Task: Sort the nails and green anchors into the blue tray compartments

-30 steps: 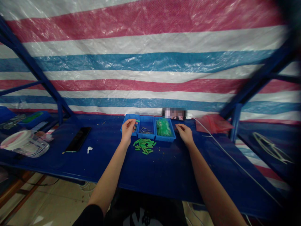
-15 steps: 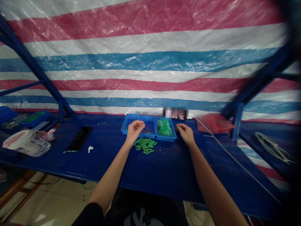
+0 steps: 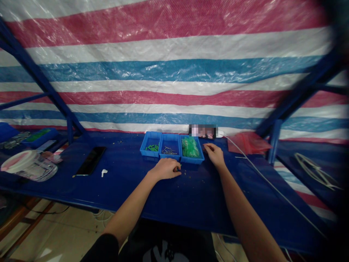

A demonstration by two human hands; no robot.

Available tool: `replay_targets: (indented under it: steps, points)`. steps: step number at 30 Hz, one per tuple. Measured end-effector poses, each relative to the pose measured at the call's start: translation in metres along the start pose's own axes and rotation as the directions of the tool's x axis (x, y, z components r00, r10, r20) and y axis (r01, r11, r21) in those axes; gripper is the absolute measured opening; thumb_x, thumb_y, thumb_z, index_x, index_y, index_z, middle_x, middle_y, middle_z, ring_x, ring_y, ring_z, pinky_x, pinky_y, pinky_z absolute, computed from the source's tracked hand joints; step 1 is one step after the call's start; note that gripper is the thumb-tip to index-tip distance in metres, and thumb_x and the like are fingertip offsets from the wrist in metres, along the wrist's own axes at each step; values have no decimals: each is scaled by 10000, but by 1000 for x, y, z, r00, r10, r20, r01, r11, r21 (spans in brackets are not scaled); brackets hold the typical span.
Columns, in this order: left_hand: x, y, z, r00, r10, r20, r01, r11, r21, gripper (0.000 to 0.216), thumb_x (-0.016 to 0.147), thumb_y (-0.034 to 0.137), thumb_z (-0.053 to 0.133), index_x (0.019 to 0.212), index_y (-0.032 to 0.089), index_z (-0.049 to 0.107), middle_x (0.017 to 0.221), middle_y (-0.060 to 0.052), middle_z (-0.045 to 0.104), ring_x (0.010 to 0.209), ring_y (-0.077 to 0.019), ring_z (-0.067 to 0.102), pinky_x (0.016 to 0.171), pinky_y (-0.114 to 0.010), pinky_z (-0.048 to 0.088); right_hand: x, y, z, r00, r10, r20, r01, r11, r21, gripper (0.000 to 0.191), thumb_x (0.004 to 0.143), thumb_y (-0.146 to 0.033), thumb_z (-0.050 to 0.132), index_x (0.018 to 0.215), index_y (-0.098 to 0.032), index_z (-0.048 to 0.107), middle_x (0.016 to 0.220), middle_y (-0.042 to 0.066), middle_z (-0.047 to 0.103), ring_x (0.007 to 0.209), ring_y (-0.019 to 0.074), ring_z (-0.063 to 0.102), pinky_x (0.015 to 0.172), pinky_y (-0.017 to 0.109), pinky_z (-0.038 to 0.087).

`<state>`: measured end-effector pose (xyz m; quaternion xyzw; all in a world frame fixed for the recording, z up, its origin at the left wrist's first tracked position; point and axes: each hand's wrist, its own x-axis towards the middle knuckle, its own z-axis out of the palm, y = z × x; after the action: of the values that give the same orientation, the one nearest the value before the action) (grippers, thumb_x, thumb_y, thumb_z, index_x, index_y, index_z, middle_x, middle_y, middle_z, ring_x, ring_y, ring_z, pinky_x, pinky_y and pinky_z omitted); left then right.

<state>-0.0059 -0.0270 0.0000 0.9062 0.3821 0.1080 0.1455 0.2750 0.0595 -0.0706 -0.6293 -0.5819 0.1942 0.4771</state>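
1. Left hand (image 3: 167, 169), centre of frame: fingers curled down at the surface (image 3: 188, 196), at the front of the middle tray (image 3: 171, 140). Whether it grasps anything cannot be told.
2. Green pieces (image 3: 153, 147) lie loose in the left tray (image 3: 149, 154), left of centre; thin metal pieces (image 3: 168, 150) occupy the middle one.
3. Risk, as judged: the trays adjoin, so a piece released off-line could mix kinds. Knuckles rising carelessly could knock the middle rim.
4. Brown crumbs (image 3: 185, 173) right of those fingers could be swept up too.
5. Right hand (image 3: 215, 154): thumb and fingertips drawn together, just right of the right tray (image 3: 191, 160); anything pinched is too small to confirm.
6. White cable (image 3: 263, 174), right of frame: possible snag for the right forearm.
7. Obscured: the area beneath the left palm; contents of the clear bag (image 3: 189, 146); the pixelated screen (image 3: 203, 131).
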Motion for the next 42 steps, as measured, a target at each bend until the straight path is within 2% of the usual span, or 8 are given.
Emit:
replay_targets:
  steps: [6, 11, 23, 27, 31, 34, 38, 42]
  points:
    - [0, -2, 1, 999, 49, 11, -49, 999, 8, 134, 773, 310, 583, 801, 200, 656, 786, -9, 649, 715, -149, 593, 538, -227, 334, -1, -3, -1, 1000, 7, 7, -7, 1000, -11, 338, 744, -472, 516, 851, -191, 669, 733, 57, 676, 721, 226, 619, 695, 350, 465]
    - [-2, -4, -2, 997, 78, 19, -77, 997, -17, 165, 763, 348, 594, 797, 199, 657, 778, -4, 642, 715, -145, 591, 536, -227, 326, -2, -6, -1, 1000, 20, 8, -20, 1000, -12, 346, 748, -477, 506, 852, -189, 668, 727, 57, 674, 704, 222, 616, 685, 343, 458]
    - [-2, -4, -6, 994, 78, 74, -74, 996, -55, 139, 737, 313, 625, 746, 180, 661, 771, -13, 639, 719, -144, 588, 546, -225, 328, -1, -6, -1, 1000, 8, 19, -8, 999, -32, 322, 762, -460, 503, 828, -186, 658, 726, 55, 671, 709, 221, 618, 689, 334, 449]
    - [-2, -5, -5, 993, 89, 81, -79, 990, -118, 151, 746, 325, 619, 758, 181, 665, 736, -9, 638, 677, -133, 579, 552, -224, 328, 0, -4, -1, 1000, 13, 20, -13, 1000, -28, 312, 760, -456, 509, 826, -190, 658, 731, 52, 673, 708, 219, 620, 695, 335, 450]
    - [-1, -4, -7, 993, 90, 72, -69, 963, -261, 176, 759, 337, 614, 813, 180, 672, 738, -10, 650, 670, -125, 581, 570, -216, 347, -1, -5, -1, 1000, 6, 18, -5, 1000, -29, 305, 760, -450, 511, 821, -190, 659, 728, 51, 673, 706, 219, 620, 692, 335, 448]
    - [0, -3, -8, 997, 77, 18, -61, 899, -433, 195, 771, 342, 605, 838, 170, 669, 743, -15, 656, 637, -113, 573, 562, -208, 368, -1, -6, -1, 1000, 0, 20, 0, 1000, -30, 304, 759, -444, 511, 829, -189, 662, 725, 53, 672, 704, 220, 620, 685, 333, 448]
    - [1, -3, -11, 991, -11, -134, -78, 766, -638, 203, 771, 338, 607, 811, 146, 658, 735, -24, 649, 612, -99, 552, 556, -201, 390, -1, -4, -1, 1000, -4, 18, 5, 1000, -29, 311, 757, -446, 514, 845, -189, 665, 732, 57, 676, 719, 226, 622, 684, 335, 451]
    - [3, -6, -17, 942, -173, -286, -115, 636, -763, 230, 736, 357, 647, 778, 132, 654, 742, -40, 651, 602, -92, 547, 534, -196, 387, 0, -2, -1, 1000, -3, 22, 4, 999, -34, 314, 759, -456, 511, 836, -192, 662, 736, 52, 676, 717, 222, 622, 697, 338, 453]
